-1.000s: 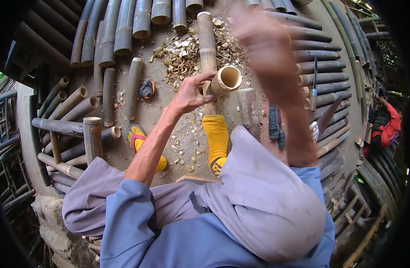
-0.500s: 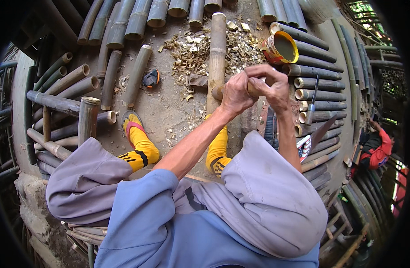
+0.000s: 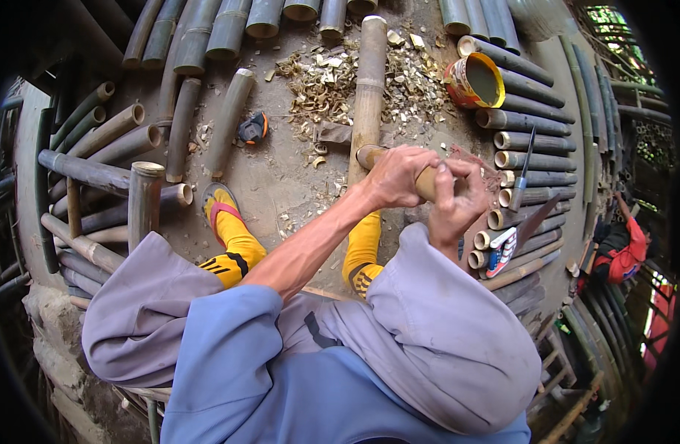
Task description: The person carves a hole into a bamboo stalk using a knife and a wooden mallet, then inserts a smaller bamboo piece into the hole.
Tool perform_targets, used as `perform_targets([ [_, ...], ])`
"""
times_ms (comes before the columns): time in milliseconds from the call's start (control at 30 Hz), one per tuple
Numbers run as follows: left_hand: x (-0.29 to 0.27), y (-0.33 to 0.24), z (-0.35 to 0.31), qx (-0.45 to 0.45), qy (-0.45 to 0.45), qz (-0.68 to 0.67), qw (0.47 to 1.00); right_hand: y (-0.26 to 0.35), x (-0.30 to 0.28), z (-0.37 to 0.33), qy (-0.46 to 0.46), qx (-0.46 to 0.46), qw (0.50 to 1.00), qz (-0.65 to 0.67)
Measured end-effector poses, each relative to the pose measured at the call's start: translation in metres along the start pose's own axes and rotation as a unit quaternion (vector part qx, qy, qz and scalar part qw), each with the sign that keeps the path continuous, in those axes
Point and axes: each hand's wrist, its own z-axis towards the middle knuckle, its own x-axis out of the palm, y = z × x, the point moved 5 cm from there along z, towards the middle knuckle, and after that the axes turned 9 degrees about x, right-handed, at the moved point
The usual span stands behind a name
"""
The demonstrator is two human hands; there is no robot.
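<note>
The left hand (image 3: pixel 400 176) held a short tan bamboo tube (image 3: pixel 427 185) in a closed grip; the right hand (image 3: pixel 462 201) seemingly clasped its lower-right end. The tube slanted up-left toward a long tan bamboo pole (image 3: pixel 370 85).

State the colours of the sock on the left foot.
The sock is yellow with black markings, clearest in the head view.

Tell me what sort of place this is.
Probably a bamboo workshop: cut bamboo tubes lie in rows on the ground, pale chips and shavings are heaped near them, and a narrow-bladed hand tool rests across tubes at right.
</note>
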Motion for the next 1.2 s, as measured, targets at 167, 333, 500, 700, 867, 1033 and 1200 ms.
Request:
perform_targets([
  [167,-0.006,0.011,0.0,-0.027,-0.095,0.022,0.995,0.011,0.02,0.034,0.101,-0.045,0.989,-0.1],
  [333,-0.011,0.005,0.005,-0.018,-0.104,0.024,0.994,0.038,0.022,0.042,0.196,-0.061,0.963,-0.175],
  [500,-0.011,0.004,0.005,-0.049,-0.052,0.02,0.997,0.179,-0.026,0.067,0.182,-0.245,0.934,-0.187],
  [700,-0.007,0.016,-0.003,-0.046,-0.077,0.026,0.996,0.027,0.036,0.053,0.324,0.033,0.907,-0.266],
  [867,-0.004,0.012,0.001,-0.055,-0.047,0.061,0.996,-0.054,-0.052,0.017,0.049,0.119,0.976,-0.174],
  [1033,0.001,0.01,0.005,-0.05,-0.043,0.058,0.996,-0.139,-0.09,-0.085,0.089,0.245,0.923,-0.285],
  [1200,0.007,0.011,0.006,-0.04,-0.044,0.06,0.996,-0.118,-0.105,-0.079,0.067,0.182,0.952,-0.236],
])
